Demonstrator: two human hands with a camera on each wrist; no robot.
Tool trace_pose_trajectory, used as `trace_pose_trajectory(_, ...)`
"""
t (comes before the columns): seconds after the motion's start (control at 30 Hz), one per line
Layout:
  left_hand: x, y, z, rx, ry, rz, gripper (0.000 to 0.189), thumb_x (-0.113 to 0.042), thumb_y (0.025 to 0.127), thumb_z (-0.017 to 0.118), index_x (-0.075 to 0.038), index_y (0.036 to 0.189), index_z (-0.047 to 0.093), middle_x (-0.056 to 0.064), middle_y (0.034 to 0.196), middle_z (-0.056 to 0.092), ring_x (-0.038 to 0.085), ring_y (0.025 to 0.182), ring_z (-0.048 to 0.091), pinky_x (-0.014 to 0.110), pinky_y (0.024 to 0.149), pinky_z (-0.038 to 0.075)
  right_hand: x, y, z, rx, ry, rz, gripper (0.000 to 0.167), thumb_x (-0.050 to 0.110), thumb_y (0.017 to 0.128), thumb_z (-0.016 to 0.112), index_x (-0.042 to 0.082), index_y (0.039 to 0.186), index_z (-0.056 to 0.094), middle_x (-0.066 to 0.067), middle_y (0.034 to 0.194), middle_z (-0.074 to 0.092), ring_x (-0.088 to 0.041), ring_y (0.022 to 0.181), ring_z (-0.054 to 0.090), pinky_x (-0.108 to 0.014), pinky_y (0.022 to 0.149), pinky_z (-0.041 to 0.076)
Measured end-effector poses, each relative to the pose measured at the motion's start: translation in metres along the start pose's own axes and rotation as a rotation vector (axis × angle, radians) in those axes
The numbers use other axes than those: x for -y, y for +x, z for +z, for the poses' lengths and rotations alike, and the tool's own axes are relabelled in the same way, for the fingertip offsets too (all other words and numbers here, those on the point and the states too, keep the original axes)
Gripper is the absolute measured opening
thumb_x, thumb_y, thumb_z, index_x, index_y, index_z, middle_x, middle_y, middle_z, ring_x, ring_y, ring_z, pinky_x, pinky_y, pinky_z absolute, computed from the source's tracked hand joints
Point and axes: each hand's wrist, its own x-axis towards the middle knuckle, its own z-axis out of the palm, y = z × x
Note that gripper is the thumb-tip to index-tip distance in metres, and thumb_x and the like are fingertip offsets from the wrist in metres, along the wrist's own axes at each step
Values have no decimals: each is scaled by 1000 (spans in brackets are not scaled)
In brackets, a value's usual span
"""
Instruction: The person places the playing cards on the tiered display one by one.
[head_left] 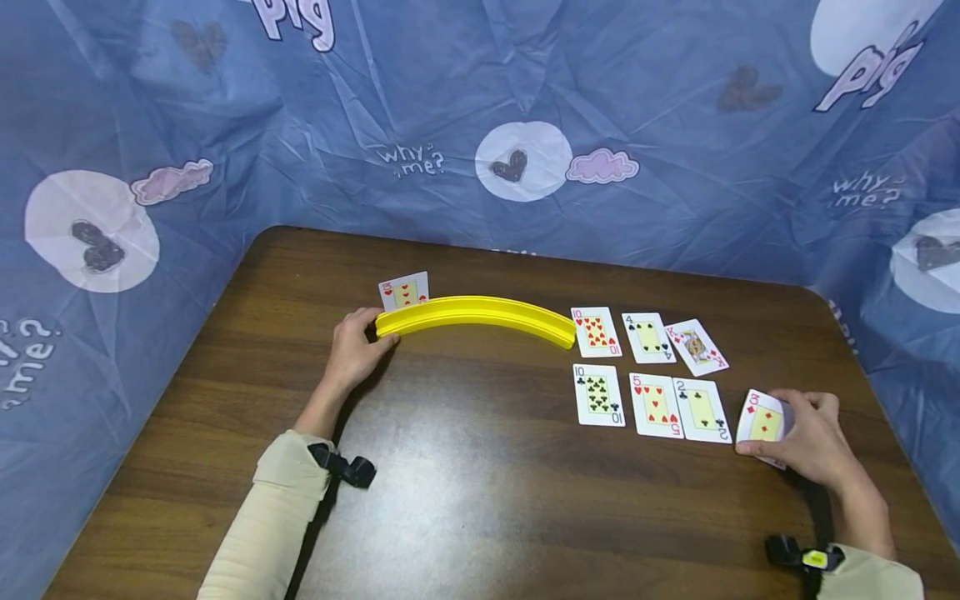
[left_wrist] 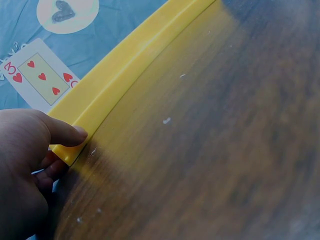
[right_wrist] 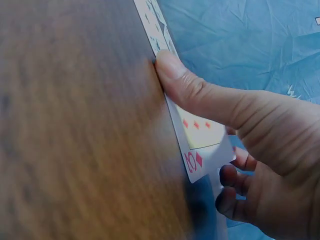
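Note:
My left hand (head_left: pixel 354 350) grips the left end of a curved yellow card holder (head_left: pixel 480 310), thumb on its front and fingers behind, as the left wrist view shows. A three of hearts (head_left: pixel 405 290) stands upright in the holder near that hand. On the right, my right hand (head_left: pixel 819 442) holds a three of diamonds (head_left: pixel 763 421) face up between thumb and fingers, low over the table. In the right wrist view the thumb lies across the face of this card (right_wrist: pixel 200 135). Just left of it is a two of clubs (head_left: pixel 702 410).
A ten of hearts (head_left: pixel 596 332), a black four (head_left: pixel 648 337) and a king of diamonds (head_left: pixel 697 347) lie in the back row. A ten of clubs (head_left: pixel 598 395) and a five of hearts (head_left: pixel 656 405) lie in front. Blue printed cloth (head_left: pixel 450 100) hangs around the wooden table (head_left: pixel 450 483).

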Motion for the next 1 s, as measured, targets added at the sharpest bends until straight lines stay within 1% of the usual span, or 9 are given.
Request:
trace_pose_trajectory(0.2,0,-1,0,-7,-1,3,34,-6,87,73,4,119,66,22,111,67,34,102,55,43,89,38,0,-1,0,-25,-54,-5,106,44,59,94,-8,134,40,-41,124,39,-51,102,44,-62,77,40)
trace_pose_trajectory(0.37,0,-2,0,-8,2,6,34,-6,87,73,4,118,66,23,111,67,34,102,55,43,89,38,-1,-2,0,-60,-22,-50,100,36,60,94,-8,133,43,-39,116,54,-48,96,53,-51,74,39)
trace_pose_trajectory(0.43,-1,-2,0,-5,-1,4,34,-7,87,72,4,119,66,23,111,67,34,102,55,43,90,39,-3,-3,0,-87,-8,-78,90,29,65,93,-7,132,46,-38,114,58,-45,92,55,-45,72,39)
trace_pose_trajectory(0.5,-1,-1,0,-5,-5,3,34,-7,87,72,4,119,66,23,111,67,34,102,55,44,90,39,-5,-3,-1,-111,-8,-107,78,22,70,90,-4,131,49,-35,107,62,-38,84,57,-38,68,37)
trace_pose_trajectory(0.63,-1,-1,1,-5,-13,-1,34,-6,87,72,4,119,66,23,113,67,34,103,55,44,91,39,-9,-5,-8,-73,-4,-107,53,15,89,73,-3,133,48,-35,108,61,-38,85,56,-46,69,41)
trace_pose_trajectory(0.73,-1,0,0,-6,-17,-2,34,-6,87,72,4,119,66,23,114,67,35,104,55,45,92,40,-9,-6,-14,-48,1,-91,44,17,97,63,-2,133,47,-34,110,60,-28,85,56,-41,71,41)
trace_pose_trajectory(0.8,-1,0,0,-6,-16,-3,34,-7,87,72,4,119,66,23,113,67,35,104,55,45,92,40,-9,-5,-17,-60,13,-97,40,17,98,62,-3,130,50,-28,104,62,-10,80,52,-29,68,37)
trace_pose_trajectory(0.87,0,0,0,-6,-15,-3,34,-6,87,72,4,119,66,23,113,67,34,104,55,45,92,40,-9,-5,-20,-82,18,-108,36,17,97,63,-2,126,53,-18,95,63,3,74,44,-22,62,32)
trace_pose_trajectory(1.0,0,0,0,-10,-15,8,34,-6,86,73,5,117,66,23,110,67,34,102,54,43,90,39,-8,-6,-25,-108,70,-114,26,13,97,62,-4,118,59,11,83,58,9,70,41,-18,59,33)
